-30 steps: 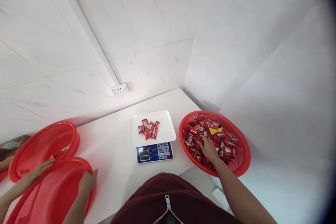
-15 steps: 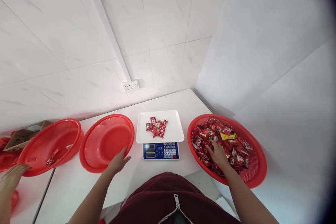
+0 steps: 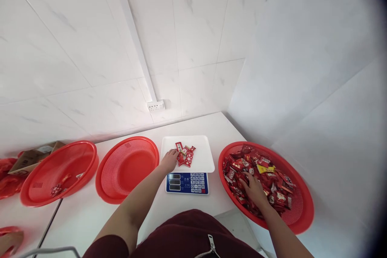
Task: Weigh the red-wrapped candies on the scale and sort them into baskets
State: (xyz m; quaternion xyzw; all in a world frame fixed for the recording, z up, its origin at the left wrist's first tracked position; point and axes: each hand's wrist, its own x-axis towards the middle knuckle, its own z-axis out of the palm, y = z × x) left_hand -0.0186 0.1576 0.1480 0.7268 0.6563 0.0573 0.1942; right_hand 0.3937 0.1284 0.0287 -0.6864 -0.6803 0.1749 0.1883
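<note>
My left hand [image 3: 170,160] reaches over the left part of the white scale tray [image 3: 202,159], its fingers stretched out against a small pile of red snack packets [image 3: 189,158]. Whether the fingertips grip a packet cannot be made out. Below the tray shows the scale's blue keypad panel [image 3: 187,183]. On the right, my right hand [image 3: 254,188] is down in a red basket [image 3: 306,209] heaped with small red wrapped packets [image 3: 238,165]. Its thumb and fingers are apart and rest on the packets. One yellow packet [image 3: 266,169] lies just beyond this hand.
Left of the scale stands a bare-bottomed red basket [image 3: 130,169]. Farther left, a tilted red basket [image 3: 72,161] has a few packets in it, near a cardboard box [image 3: 28,163]. Another person's hand [image 3: 12,242] is at the lower left. A wall socket [image 3: 155,106] sits behind the table.
My left hand has moved from the rim of the middle basket to the packets on the scale tray. My right hand stays in the right basket. The other person's hand has left the tilted basket.
</note>
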